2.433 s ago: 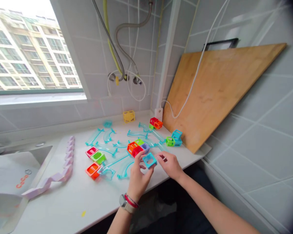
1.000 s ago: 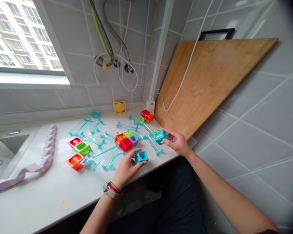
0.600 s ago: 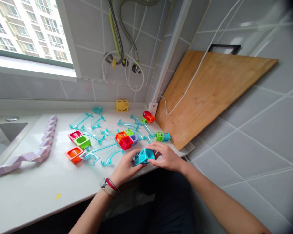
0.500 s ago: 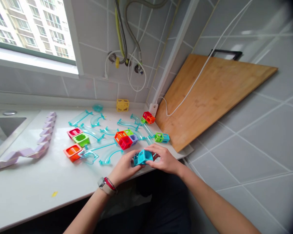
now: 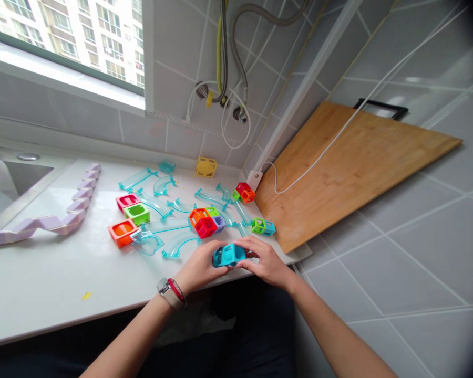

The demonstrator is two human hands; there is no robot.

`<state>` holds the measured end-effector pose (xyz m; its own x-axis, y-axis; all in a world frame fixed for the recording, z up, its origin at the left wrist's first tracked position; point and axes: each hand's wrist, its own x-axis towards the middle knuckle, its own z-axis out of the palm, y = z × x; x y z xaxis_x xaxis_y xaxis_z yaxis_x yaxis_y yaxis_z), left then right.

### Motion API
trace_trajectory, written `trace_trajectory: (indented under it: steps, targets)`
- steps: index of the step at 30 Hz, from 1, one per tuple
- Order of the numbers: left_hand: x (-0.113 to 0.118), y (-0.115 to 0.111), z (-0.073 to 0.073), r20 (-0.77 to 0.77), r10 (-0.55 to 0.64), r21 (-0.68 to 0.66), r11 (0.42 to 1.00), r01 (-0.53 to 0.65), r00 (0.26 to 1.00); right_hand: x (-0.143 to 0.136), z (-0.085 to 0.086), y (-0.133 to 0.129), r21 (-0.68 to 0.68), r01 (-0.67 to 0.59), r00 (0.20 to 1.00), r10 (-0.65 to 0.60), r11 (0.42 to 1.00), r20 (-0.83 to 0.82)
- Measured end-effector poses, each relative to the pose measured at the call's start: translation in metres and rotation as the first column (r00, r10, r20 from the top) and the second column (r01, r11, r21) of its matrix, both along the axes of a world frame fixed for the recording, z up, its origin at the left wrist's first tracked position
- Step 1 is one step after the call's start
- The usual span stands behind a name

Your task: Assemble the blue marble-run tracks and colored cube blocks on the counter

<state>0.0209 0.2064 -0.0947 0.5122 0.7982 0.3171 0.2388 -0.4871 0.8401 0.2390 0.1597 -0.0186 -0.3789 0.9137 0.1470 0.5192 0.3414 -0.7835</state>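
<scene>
Two hard plastic, open-framed cubes form a turquoise block pair [image 5: 229,255], held just above the desk [image 5: 55,273] near its front edge. Its long axis runs roughly from nine to three o'clock, the right end tipped slightly higher. The left hand [image 5: 202,266] pinches one end between curved fingers and thumb; the right hand [image 5: 267,260] grips the other likewise. Their forearms reach in from seven and five o'clock. Smooth, translucent curved tracks [image 5: 177,247] lie towards ten o'clock of the pair.
</scene>
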Motion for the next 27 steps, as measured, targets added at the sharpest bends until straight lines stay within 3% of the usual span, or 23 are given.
trace_trajectory:
  steps: [10,14,17,19,22,27]
  targets:
    - [-0.001,0.0,0.0,-0.038,0.002,0.081,0.997,0.002,0.999,-0.002,-0.004,-0.004,-0.023,0.022,0.999,-0.021,0.999,0.037]
    - [0.0,-0.001,-0.001,-0.046,0.028,0.105,0.994,-0.023,0.999,0.032,-0.006,0.009,0.05,0.151,0.985,-0.154,0.987,0.079]
    - [0.001,-0.002,-0.001,-0.032,0.062,0.101,0.993,-0.059,0.998,0.073,-0.006,0.033,0.214,0.301,0.908,-0.348,0.929,0.235]
    - [0.002,-0.003,-0.003,-0.014,0.085,0.1,0.991,-0.084,0.996,0.097,-0.007,0.05,0.255,0.322,0.865,-0.393,0.912,0.311]
    - [0.003,-0.004,-0.004,0.009,0.1,0.109,0.989,-0.1,0.995,0.12,-0.015,0.069,0.266,0.285,0.836,-0.374,0.921,0.402]
    - [0.004,-0.004,-0.004,0.013,0.096,0.12,0.988,-0.097,0.995,0.129,-0.035,0.087,0.234,0.161,0.814,-0.263,0.959,0.518]
